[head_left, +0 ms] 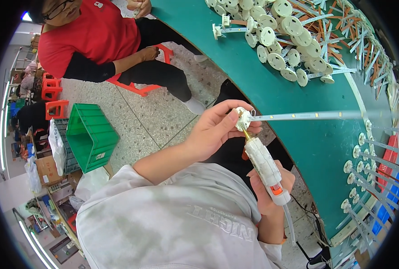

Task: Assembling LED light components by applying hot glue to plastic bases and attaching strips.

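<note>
White cap (pixel 243 117) on LED strip (pixel 307 115): pinched in left hand (pixel 217 130). Glue gun (pixel 266 168): clasped in right hand (pixel 271 188), nozzle best kept steady at cap.

Right hand (pixel 271 188): palm and fingers mostly hidden behind the white glue gun (pixel 266 168); nozzle tip lost against the round cap (pixel 243 119) pinched by the left hand (pixel 219 127). Light strip (pixel 307 115): far end blurs out near the rim. Seated person (pixel 96 40): head cut by the top edge.
</note>
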Motion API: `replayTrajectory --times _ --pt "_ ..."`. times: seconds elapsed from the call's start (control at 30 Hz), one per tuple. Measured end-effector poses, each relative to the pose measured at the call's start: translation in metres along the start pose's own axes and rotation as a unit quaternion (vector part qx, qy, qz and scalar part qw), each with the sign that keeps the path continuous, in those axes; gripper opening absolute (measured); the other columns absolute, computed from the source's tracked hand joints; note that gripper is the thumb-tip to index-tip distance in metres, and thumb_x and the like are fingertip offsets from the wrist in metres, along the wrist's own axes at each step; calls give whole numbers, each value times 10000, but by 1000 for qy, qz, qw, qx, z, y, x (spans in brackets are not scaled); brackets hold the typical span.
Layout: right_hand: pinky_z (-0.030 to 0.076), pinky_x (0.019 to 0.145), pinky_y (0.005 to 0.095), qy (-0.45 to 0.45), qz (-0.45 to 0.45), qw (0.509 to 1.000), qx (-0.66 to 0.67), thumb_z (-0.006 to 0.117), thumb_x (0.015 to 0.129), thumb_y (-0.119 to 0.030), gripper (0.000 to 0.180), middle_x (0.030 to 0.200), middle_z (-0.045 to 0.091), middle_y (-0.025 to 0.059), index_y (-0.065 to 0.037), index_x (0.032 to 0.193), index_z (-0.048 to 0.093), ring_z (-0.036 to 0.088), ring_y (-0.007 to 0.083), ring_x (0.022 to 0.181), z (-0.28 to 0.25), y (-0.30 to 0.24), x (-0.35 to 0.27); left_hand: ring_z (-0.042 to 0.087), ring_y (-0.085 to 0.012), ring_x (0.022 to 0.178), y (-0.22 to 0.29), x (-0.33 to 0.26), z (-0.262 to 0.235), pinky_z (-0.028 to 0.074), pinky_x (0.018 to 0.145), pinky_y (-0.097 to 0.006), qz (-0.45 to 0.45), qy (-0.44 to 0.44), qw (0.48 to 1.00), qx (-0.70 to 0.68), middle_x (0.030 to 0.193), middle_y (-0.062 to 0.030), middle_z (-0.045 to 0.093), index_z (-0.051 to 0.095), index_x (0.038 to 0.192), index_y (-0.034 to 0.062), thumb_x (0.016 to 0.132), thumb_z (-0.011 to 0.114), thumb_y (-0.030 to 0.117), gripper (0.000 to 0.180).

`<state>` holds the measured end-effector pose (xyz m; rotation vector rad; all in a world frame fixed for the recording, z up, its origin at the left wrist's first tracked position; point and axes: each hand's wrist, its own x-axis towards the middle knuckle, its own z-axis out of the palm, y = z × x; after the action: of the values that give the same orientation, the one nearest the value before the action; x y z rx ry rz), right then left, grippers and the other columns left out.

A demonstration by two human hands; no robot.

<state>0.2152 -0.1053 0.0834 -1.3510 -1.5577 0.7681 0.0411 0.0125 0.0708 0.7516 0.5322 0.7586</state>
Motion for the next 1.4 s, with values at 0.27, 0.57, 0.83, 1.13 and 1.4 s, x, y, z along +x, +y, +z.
replayTrajectory --times 0.27,0.57,0.83,1.13,1.4 --pt "415 534 294 7 20 996 -89 666 727 -79 125 657 637 101 30 786 652 568 210 526 -25 -8 2 612 -338 1099 13 6 -12 514 898 -370 41 21 999 -28 1164 -232 615 433 1303 17 1026 363 341 431" --pt "430 577 362 162 150 870 -440 652 844 -97 172 718 549 150 26 808 538 544 279 619 -66 1 30 655 -319 998 26 5 -14 535 856 -354 -52 -60 965 -252 1093 -218 640 473 1276 30 1044 260 369 463" --pt "461 728 435 146 221 882 -389 721 757 -245 308 879 602 204 12 878 601 583 375 820 -102 49 71 651 -339 997 11 7 -10 532 889 -403 17 -50 991 -121 1125 -281 604 405 1299 -18 1003 442 336 463" --pt "494 818 401 160 129 936 -287 786 679 -148 408 1007 615 173 23 1007 614 603 339 908 -102 53 61 647 -305 1007 -5 25 15 545 873 -375 17 -65 995 -74 1147 -256 600 405 1290 -17 1003 460 250 396" --pt "436 593 235 194 59 979 -2 645 657 -4 334 929 660 138 58 984 613 532 110 648 -82 -13 -6 624 -260 1032 -25 21 44 508 894 -404 111 -113 984 80 1199 -219 580 447 1208 -18 910 557 31 321"
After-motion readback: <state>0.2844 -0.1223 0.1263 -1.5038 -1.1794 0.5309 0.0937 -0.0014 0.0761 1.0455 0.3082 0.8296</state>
